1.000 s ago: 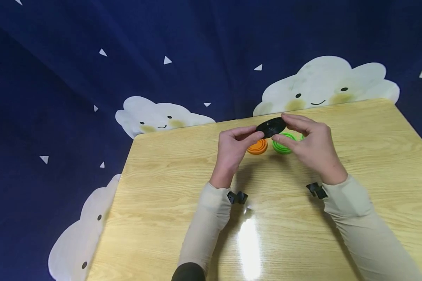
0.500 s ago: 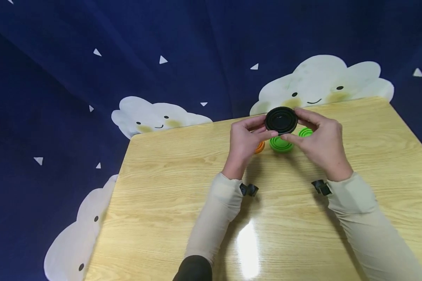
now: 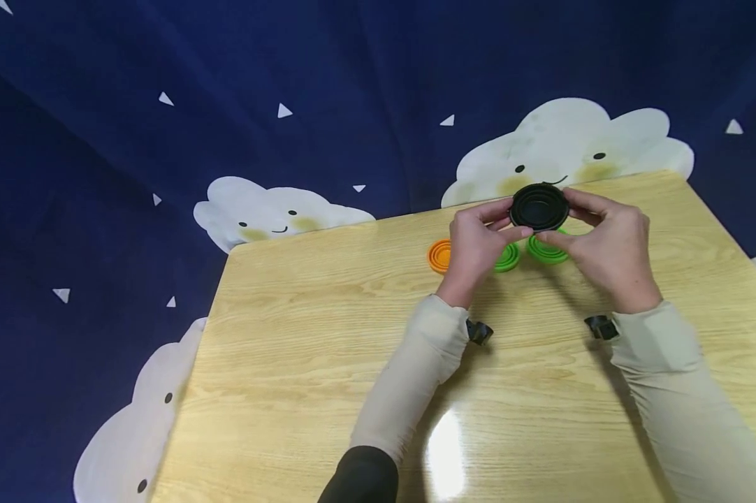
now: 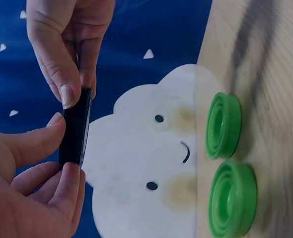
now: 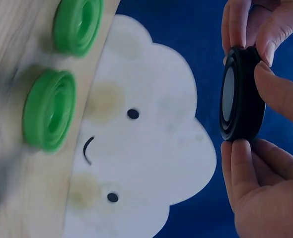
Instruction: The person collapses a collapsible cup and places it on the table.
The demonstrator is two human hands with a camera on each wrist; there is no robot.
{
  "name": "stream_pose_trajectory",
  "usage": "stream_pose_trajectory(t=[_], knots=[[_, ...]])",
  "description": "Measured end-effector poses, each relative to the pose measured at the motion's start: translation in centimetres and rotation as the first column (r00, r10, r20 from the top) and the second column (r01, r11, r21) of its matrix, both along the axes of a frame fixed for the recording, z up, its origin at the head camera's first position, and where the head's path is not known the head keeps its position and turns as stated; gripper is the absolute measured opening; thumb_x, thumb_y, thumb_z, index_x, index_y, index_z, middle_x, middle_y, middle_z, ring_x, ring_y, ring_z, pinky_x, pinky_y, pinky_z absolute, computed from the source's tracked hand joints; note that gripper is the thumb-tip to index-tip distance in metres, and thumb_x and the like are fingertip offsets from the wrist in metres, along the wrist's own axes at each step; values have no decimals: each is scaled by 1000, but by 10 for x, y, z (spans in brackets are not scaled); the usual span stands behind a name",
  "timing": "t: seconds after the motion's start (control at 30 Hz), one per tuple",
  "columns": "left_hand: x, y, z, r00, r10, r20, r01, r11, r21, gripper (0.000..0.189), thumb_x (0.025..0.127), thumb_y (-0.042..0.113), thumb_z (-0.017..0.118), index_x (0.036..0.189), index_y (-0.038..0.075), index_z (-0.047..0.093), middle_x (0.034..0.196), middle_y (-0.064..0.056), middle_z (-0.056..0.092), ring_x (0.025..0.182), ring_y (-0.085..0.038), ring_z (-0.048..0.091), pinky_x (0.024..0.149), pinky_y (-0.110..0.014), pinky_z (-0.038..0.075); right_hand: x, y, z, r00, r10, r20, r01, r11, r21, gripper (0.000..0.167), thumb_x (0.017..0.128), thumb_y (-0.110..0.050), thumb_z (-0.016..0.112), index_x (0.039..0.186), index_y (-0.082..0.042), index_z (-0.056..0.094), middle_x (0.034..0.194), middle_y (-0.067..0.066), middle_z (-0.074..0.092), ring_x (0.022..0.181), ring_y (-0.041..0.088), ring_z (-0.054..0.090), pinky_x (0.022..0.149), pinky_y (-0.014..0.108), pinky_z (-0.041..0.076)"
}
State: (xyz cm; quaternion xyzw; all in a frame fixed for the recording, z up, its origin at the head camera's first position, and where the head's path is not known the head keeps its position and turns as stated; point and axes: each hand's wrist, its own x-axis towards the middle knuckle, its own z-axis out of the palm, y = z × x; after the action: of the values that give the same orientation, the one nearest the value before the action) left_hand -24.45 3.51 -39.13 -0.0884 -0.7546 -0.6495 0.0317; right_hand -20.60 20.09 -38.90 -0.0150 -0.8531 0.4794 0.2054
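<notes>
A black collapsible cup, folded flat into concentric rings, is held up above the far part of the table, with its ringed face toward the head camera. My left hand pinches its left edge between thumb and fingers, and my right hand grips the opposite edge. Seen edge-on in the left wrist view, the black cup is a thin disc between both sets of fingertips. The right wrist view shows a pale round centre on the underside of the black cup.
Two green folded cups lie on the wooden table just below the held one, the nearer one partly behind my left hand. To their left is an orange folded cup. A dark blue curtain with clouds hangs behind the table.
Both hands have moved right with the black cup, which has tilted so its ringed face shows more fully. The orange cup, partly covered half a second ago, shows more now.
</notes>
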Motion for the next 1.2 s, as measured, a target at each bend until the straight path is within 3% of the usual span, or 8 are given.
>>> stream_pose_trajectory(t=[0.23,0.3,0.47,0.6,0.83,0.9,1.07,1.2], knots=[[-8,31,-7,1000,-7,-13,5,995,-102,48,75,-3,86,120,6,74,112,0,73,93,-1,69,72,-10,53,-3,24,-9,998,-60,9,59,997,47,68,69,-12,95,131,-6,68,121,17,69,103,-2,64,102,16,39],[-10,40,-11,1000,-11,-9,9,992,-123,47,75,-1,86,120,7,74,111,1,73,93,-1,69,71,-9,53,-4,30,-12,997,-70,18,69,996,57,68,69,-11,94,132,-5,67,121,19,68,106,6,66,108,22,33],[-16,58,-22,1000,-22,-6,20,987,-160,46,76,0,87,120,7,74,108,0,74,91,-1,69,70,-8,52,-6,43,-21,993,-107,52,101,990,96,69,71,-7,92,133,1,64,121,25,66,108,41,65,112,37,34],[-20,73,-31,1000,-8,20,12,988,-156,46,75,0,87,118,7,75,105,0,74,88,0,70,68,-9,52,-9,54,-32,989,-128,75,119,987,111,68,72,-6,91,133,4,62,120,29,65,108,40,65,113,41,30],[-28,94,-48,999,4,42,5,977,-212,43,76,3,88,117,10,76,98,2,74,85,1,69,65,-8,51,-16,67,-47,982,-144,123,128,983,130,67,75,-2,88,134,9,58,120,34,63,105,47,64,106,43,42],[-30,98,-52,999,-7,43,17,970,-243,43,77,4,87,118,11,76,98,2,74,86,1,69,65,-7,51,-17,71,-51,981,-143,132,123,981,150,67,76,-2,88,134,11,58,116,35,63,102,48,64,110,46,33],[-35,107,-62,999,-38,37,49,920,-390,43,81,12,86,122,14,75,102,5,75,87,3,68,65,-5,49,-21,79,-61,979,-130,154,101,978,184,66,76,-1,87,132,14,56,114,38,62,98,51,63,110,57,19],[-42,111,-66,995,-101,-21,71,815,-574,44,83,22,85,125,17,73,100,9,75,83,8,64,77,-5,46,-25,85,-67,978,-127,165,94,977,193,64,76,0,86,130,17,56,112,38,62,99,52,63,111,57,20]])
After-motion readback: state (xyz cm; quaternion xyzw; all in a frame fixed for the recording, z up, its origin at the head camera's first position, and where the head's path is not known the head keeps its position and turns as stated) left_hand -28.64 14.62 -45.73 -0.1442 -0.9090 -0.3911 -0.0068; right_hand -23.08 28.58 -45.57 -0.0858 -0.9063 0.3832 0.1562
